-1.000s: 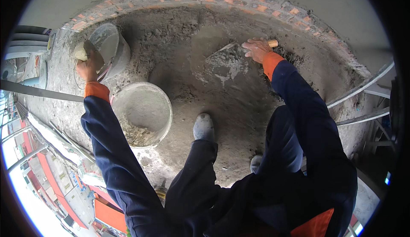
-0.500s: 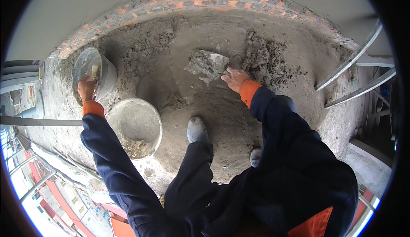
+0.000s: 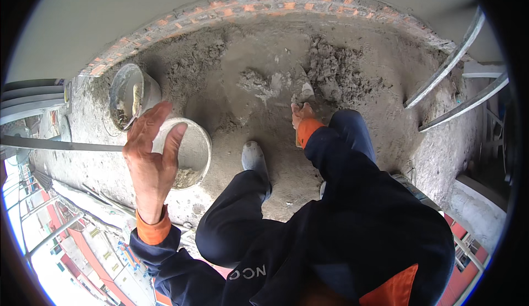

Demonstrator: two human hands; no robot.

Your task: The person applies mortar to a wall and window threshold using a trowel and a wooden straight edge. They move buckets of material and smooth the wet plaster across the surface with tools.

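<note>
My right hand (image 3: pixel 302 116) is shut on the handle of a trowel (image 3: pixel 303 90), whose blade rests on the wet grey floor beside a heap of mortar (image 3: pixel 337 72). A smaller lump of mortar (image 3: pixel 257 80) lies to the left of the blade. My left hand (image 3: pixel 150 154) is raised in the air with its fingers spread and nothing in it. It hangs in front of a white bucket (image 3: pixel 195 153) with a little mortar at its bottom. A second bucket (image 3: pixel 130 93) stands tilted further back on the left.
A curved row of red bricks (image 3: pixel 248 0) bounds the far side of the mortar-covered ledge. Metal rails (image 3: pixel 452 63) run at the right and a thin bar (image 3: pixel 55 143) crosses at the left. My grey shoe (image 3: pixel 254 158) stands mid-ledge; buildings show far below.
My left hand has let go of the tilted bucket's rim and risen toward the camera, open. My right hand has drawn the trowel back toward my body.
</note>
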